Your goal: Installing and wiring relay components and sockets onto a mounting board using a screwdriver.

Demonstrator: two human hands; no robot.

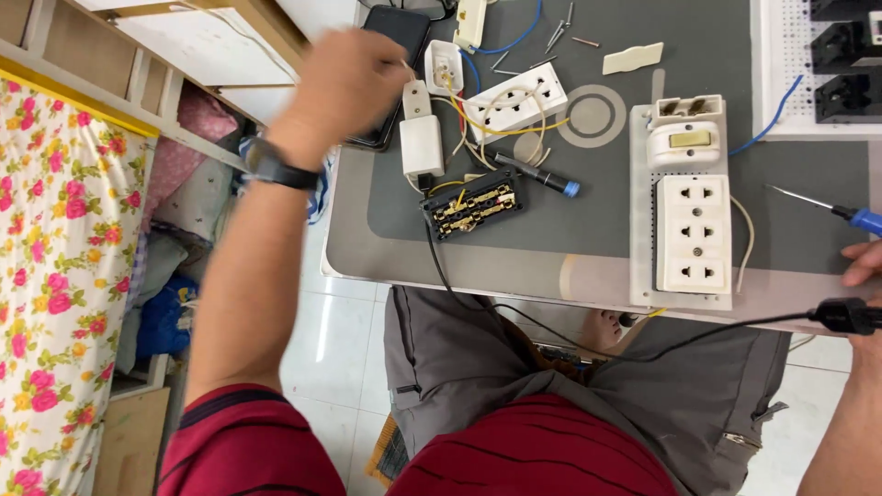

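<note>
At the far left of the grey desk (386, 248), the left hand (344, 78) is raised with its fingers pinched narrow on a thin pale wire end (407, 66) (whether it grips more than the wire, cannot tell). Wrist carries a black watch (276, 165). Just beside the fingertips: a small white open plastic box (445, 64) and a black phone lying flat (397, 37).

Below the hand, a white rectangular plug adapter (422, 142) stands next to a black open socket housing with brass contact strips (474, 204); a black cable (459, 294) runs from the housing over the desk edge and across the lap.

Behind the housing lies a white three-outlet socket face (516, 101) with yellow and white wires looped over it; a black-handled screwdriver with blue cap (533, 174) rests just in front of it.

Right side: white mounting board with a switch and a triple socket (694, 220). The right hand (864, 266) sits at the frame edge, mostly cut off; it touches a black plug on the cable (850, 315), grip state cannot be told. A blue-handled screwdriver (850, 216) lies just above it.
</note>
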